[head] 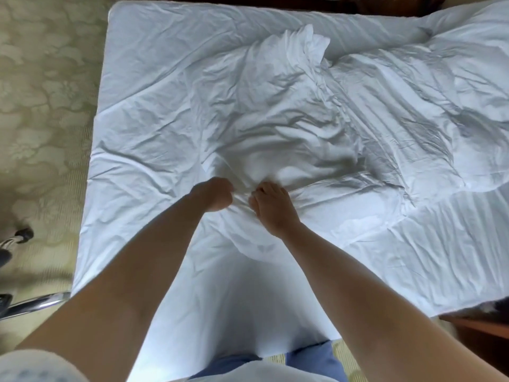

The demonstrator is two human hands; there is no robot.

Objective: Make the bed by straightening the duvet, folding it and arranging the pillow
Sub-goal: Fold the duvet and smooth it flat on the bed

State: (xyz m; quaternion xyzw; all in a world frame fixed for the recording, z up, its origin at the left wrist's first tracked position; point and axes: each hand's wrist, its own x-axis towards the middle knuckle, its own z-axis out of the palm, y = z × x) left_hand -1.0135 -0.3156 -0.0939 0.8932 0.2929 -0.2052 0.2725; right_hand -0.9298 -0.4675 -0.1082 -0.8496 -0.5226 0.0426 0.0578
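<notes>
A white duvet (303, 111) lies crumpled over the middle and right of the bed (143, 86), with a striped weave showing on its right part. Both my hands grip a bunched edge of the duvet near the bed's middle, close to each other. My left hand (214, 195) is curled round the cloth on the left. My right hand (271, 206) pinches it on the right. The fabric gathers into folds between the two hands. No pillow can be told apart from the white bedding.
The white sheet covers the mattress on the left. A patterned greenish carpet (41, 106) lies left of the bed. A chrome chair leg (35, 301) stands at the lower left. Dark wood furniture (479, 329) sits at the lower right, a dark headboard (275, 0) along the top.
</notes>
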